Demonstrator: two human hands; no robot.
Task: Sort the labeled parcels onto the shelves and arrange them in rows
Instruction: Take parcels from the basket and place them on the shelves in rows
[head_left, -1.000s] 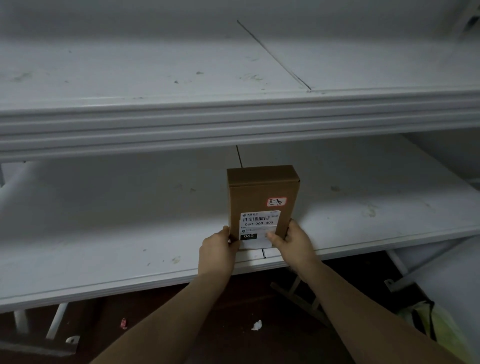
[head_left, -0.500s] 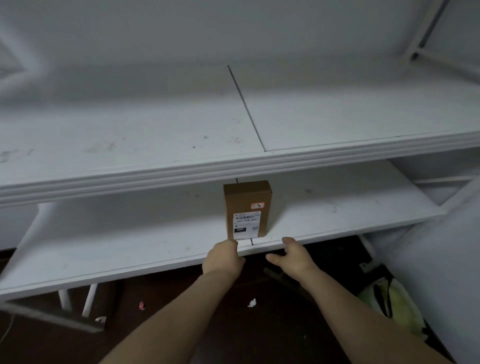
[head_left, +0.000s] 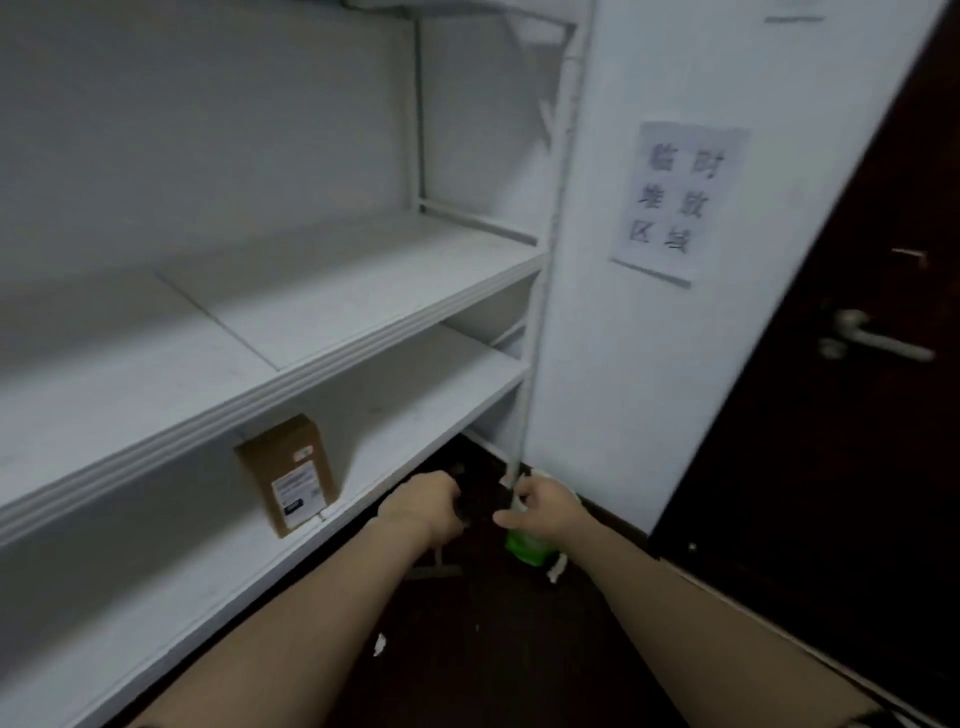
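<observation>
Head view: labeled parcel (head_left: 284, 473) stands upright at the front edge of the lower shelf (head_left: 426, 410). Our left hand (head_left: 421, 501) and right hand (head_left: 540, 506) hang loose, empty. We judge: fetch next one, seat it flush alongside, label outward.

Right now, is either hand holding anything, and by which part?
Nothing, as far as shows. The left hand and right hand hang loosely curled, both clear of the box, which stands alone on the lower shelf.

Dim bluish light is falling across the white metal shelving unit (head_left: 363, 291); shadow is swallowing the dark floor (head_left: 493, 649). Motion blur is smearing the white printed paper wall notice (head_left: 675, 202); edges are bending.
</observation>
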